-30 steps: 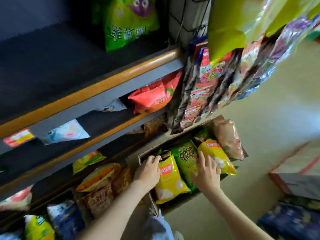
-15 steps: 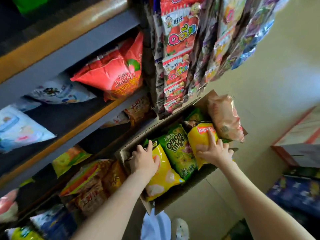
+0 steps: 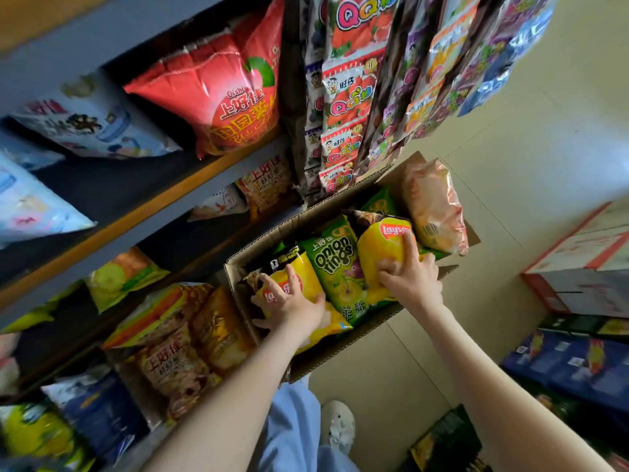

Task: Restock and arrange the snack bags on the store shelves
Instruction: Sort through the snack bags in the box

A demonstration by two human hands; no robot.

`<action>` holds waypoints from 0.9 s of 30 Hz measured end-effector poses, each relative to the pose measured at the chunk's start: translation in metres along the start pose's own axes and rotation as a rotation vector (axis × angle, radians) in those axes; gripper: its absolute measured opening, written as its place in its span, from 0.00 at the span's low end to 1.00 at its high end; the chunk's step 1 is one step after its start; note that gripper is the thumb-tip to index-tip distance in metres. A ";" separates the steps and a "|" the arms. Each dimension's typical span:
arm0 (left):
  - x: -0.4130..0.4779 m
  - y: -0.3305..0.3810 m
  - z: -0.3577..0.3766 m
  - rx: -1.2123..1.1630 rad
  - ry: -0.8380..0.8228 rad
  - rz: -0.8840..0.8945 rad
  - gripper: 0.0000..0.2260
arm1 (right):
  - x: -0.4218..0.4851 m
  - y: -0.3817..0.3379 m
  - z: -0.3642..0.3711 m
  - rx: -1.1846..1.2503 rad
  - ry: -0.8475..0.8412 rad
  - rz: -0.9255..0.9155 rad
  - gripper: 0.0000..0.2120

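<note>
Inside the cardboard box (image 3: 340,352) beside the shelves (image 3: 136,207), two glossy yellow bags lay lengthwise, tops pointing away. Left hand (image 3: 289,306) reached down, fingers curled round the near bag (image 3: 311,279). Right hand (image 3: 412,275) gripped the far bag (image 3: 381,247), forefinger stretched toward its logo. A crinkled green bag (image 3: 337,267) lay between.

The cardboard box (image 3: 306,216) holds two yellow Lay's bags (image 3: 381,247), one green onion-rings bag (image 3: 335,264) in full view with parts of at least one more green bag behind it, and one pink bag (image 3: 432,206). Two hands show, the left hand (image 3: 292,304) and the right hand (image 3: 408,274). One large red bag (image 3: 218,97) lies on the shelf (image 3: 170,192) above.
</note>
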State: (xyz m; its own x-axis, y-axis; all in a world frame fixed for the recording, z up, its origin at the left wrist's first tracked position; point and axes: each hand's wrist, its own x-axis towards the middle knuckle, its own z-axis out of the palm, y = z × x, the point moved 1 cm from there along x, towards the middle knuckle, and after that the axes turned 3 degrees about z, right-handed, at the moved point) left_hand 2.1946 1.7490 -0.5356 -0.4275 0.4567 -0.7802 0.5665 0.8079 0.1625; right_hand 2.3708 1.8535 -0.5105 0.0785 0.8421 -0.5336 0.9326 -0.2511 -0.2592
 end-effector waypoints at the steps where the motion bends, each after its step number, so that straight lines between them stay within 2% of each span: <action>1: -0.005 0.002 -0.004 0.008 -0.003 0.012 0.38 | -0.009 -0.003 -0.005 0.020 0.010 -0.023 0.42; 4: -0.029 0.018 -0.029 -0.120 -0.016 0.110 0.36 | -0.042 -0.018 -0.022 0.094 0.025 -0.112 0.42; 7: -0.064 0.038 -0.060 -0.715 -0.184 0.206 0.31 | -0.081 -0.039 -0.041 0.169 0.019 -0.221 0.43; 9: -0.091 0.044 -0.080 -0.970 -0.218 0.192 0.33 | -0.110 -0.054 -0.053 0.136 0.030 -0.293 0.44; 11: -0.114 0.040 -0.098 -1.015 -0.166 0.164 0.40 | -0.137 -0.069 -0.065 0.068 0.052 -0.388 0.44; 13: -0.133 0.027 -0.114 -1.027 -0.097 0.147 0.44 | -0.160 -0.081 -0.077 0.061 -0.011 -0.491 0.45; 16: -0.150 -0.005 -0.138 -1.093 0.035 0.148 0.40 | -0.179 -0.093 -0.088 0.154 -0.225 -0.590 0.47; 18: -0.152 -0.033 -0.147 -1.105 0.082 0.145 0.38 | -0.182 -0.097 -0.086 0.245 -0.267 -0.620 0.44; 20: -0.147 -0.064 -0.149 -1.123 0.106 0.131 0.37 | -0.177 -0.096 -0.073 0.293 -0.204 -0.582 0.39; 23: -0.130 -0.114 -0.137 -1.145 0.157 0.066 0.35 | -0.159 -0.089 -0.034 0.182 -0.089 -0.460 0.38; 27: -0.095 -0.169 -0.109 -1.151 0.214 -0.026 0.31 | -0.129 -0.079 0.039 0.059 -0.162 -0.308 0.42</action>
State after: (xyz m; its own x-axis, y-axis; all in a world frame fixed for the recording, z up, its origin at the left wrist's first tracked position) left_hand 2.0624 1.6092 -0.4227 -0.6014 0.4002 -0.6915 -0.3694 0.6281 0.6849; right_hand 2.2734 1.7464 -0.4529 -0.2644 0.7973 -0.5427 0.8814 -0.0287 -0.4715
